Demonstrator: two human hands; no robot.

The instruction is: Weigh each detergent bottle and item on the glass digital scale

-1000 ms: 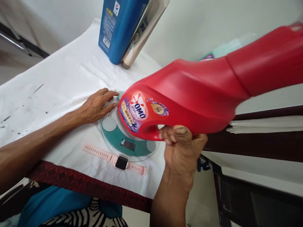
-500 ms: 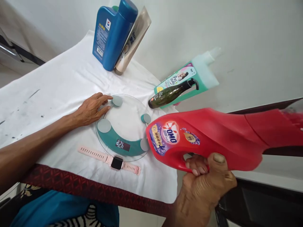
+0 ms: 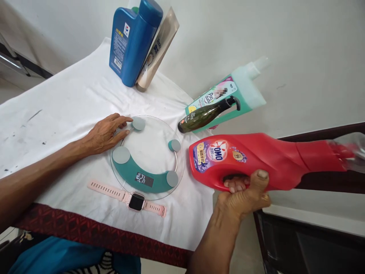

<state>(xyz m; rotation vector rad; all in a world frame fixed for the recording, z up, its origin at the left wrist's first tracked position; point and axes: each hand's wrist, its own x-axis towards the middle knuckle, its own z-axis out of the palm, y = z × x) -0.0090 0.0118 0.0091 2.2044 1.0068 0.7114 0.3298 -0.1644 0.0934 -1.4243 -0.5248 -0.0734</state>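
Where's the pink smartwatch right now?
In the head view, the pink smartwatch lies on the white cloth, along the near edge of the glass scale.

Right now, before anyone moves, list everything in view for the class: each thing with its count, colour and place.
Red bottle: one, red, right of the scale
Scale: one, clear and green, on the cloth
Watch: one, pink, dark face, near side of the scale
Pump bottle: one, dark green, beyond the red bottle
Teal bottle: one, teal, behind the pump bottle
Blue bottle: one, blue, far end
Tube: one, beige, beside the blue bottle
Cloth: one, white, dark marks, under the scale
Trim: one, dark red, near edge
Wall: pale, behind
Left grip: one, bare, at the scale's left
Right grip: one, bare, through the red bottle's handle
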